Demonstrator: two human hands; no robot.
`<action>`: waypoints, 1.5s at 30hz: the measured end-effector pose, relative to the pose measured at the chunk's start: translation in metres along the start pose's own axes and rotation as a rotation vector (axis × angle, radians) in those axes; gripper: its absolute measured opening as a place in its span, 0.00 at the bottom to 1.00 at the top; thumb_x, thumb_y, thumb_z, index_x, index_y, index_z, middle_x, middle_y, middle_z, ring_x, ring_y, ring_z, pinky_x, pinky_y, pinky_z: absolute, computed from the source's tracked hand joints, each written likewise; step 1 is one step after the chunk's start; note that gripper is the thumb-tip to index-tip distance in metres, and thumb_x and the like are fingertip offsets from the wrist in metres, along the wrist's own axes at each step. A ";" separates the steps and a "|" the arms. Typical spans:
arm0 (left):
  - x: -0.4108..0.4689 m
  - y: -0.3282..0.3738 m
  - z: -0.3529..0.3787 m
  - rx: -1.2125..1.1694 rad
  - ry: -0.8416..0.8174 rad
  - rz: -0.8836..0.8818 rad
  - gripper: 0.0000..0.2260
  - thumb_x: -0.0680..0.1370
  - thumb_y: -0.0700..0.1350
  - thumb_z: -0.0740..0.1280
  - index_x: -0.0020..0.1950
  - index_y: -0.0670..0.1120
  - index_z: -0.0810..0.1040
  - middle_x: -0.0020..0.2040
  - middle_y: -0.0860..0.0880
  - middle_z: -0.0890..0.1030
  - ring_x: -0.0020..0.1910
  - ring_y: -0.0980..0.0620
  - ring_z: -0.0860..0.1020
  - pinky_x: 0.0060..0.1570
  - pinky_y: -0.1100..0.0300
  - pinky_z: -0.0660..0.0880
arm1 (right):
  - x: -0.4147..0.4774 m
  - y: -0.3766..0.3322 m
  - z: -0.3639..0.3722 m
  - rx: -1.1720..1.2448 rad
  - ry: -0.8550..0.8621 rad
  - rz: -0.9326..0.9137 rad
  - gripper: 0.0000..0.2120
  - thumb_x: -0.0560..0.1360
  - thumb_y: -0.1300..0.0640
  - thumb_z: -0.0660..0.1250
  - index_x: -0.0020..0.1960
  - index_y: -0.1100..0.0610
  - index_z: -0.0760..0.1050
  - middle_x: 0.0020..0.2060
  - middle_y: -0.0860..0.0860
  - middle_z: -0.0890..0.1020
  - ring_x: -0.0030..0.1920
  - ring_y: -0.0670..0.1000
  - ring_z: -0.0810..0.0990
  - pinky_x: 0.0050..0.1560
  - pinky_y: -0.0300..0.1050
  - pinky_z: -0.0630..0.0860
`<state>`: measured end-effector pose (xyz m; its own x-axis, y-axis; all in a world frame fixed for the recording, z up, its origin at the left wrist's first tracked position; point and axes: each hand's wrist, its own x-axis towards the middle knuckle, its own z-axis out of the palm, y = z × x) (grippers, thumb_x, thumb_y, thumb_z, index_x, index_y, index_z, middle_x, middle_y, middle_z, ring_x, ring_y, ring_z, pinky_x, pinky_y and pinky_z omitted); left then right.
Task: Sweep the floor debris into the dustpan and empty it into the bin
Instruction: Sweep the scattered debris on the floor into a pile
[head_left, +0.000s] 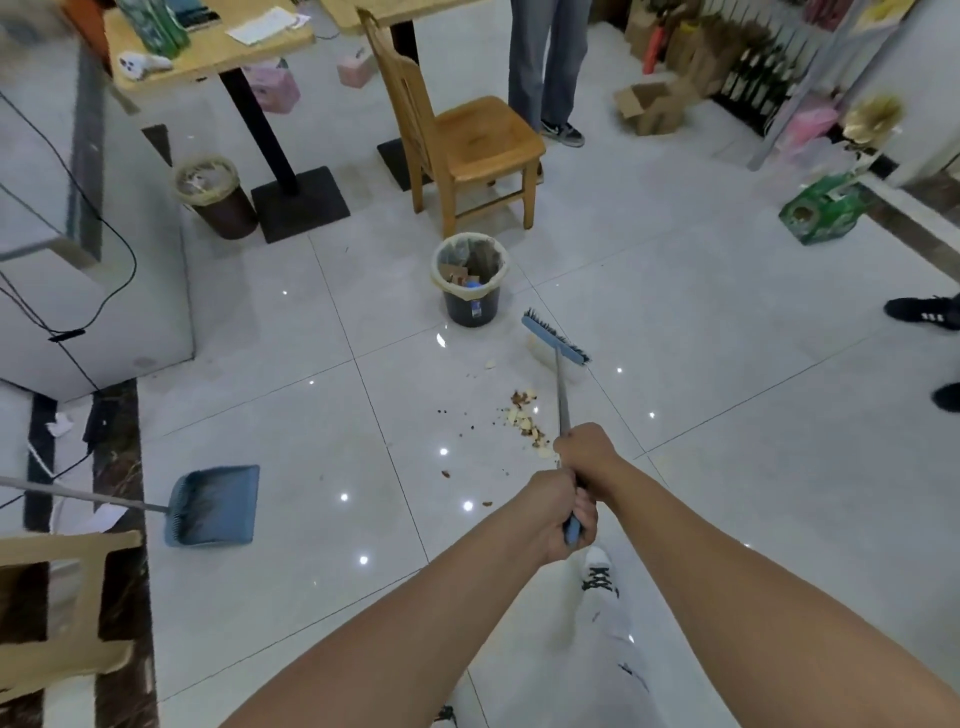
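Note:
Both of my hands grip the metal handle of a blue broom (555, 338). My left hand (558, 512) holds the blue end of the handle, and my right hand (587, 452) is just above it. The broom's head rests on the tiles to the right of a dark bin (470, 275) lined with a clear bag. Scattered debris (524, 418), pale chips and brown crumbs, lies between the broom head and my hands. A blue long-handled dustpan (215, 506) lies on the floor far to the left.
A wooden chair (467, 140) stands behind the bin. A second lined bin (213, 195) sits by the table's black base (298, 202). People's legs and shoes are at the top centre (545, 67) and right edge (924, 312). A green box (823, 213) lies at the right.

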<state>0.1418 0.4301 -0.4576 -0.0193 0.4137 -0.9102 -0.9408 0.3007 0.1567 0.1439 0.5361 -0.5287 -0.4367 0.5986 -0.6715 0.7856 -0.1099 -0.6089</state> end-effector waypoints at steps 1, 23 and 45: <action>0.012 0.010 0.016 -0.014 0.009 0.018 0.16 0.82 0.43 0.53 0.35 0.45 0.67 0.26 0.51 0.67 0.15 0.58 0.63 0.14 0.71 0.61 | 0.019 -0.006 -0.012 -0.007 -0.009 -0.014 0.15 0.72 0.67 0.61 0.29 0.58 0.61 0.26 0.53 0.66 0.29 0.52 0.66 0.30 0.42 0.62; 0.154 0.126 0.150 -0.398 0.143 -0.017 0.16 0.83 0.44 0.52 0.37 0.44 0.70 0.21 0.51 0.66 0.13 0.59 0.62 0.13 0.73 0.60 | 0.209 -0.066 -0.101 -0.360 -0.275 0.017 0.16 0.74 0.70 0.59 0.31 0.59 0.60 0.25 0.55 0.65 0.24 0.53 0.64 0.23 0.40 0.59; 0.095 -0.020 0.162 -0.799 -0.040 0.039 0.18 0.81 0.38 0.53 0.31 0.45 0.69 0.20 0.51 0.67 0.14 0.57 0.64 0.14 0.71 0.61 | 0.096 0.011 -0.098 -0.970 -0.389 -0.174 0.04 0.78 0.62 0.59 0.51 0.61 0.70 0.34 0.52 0.71 0.33 0.50 0.71 0.29 0.40 0.66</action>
<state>0.2133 0.6025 -0.4852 -0.0590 0.4460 -0.8931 -0.8977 -0.4150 -0.1480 0.1539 0.6700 -0.5585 -0.5527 0.2310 -0.8007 0.6373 0.7362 -0.2275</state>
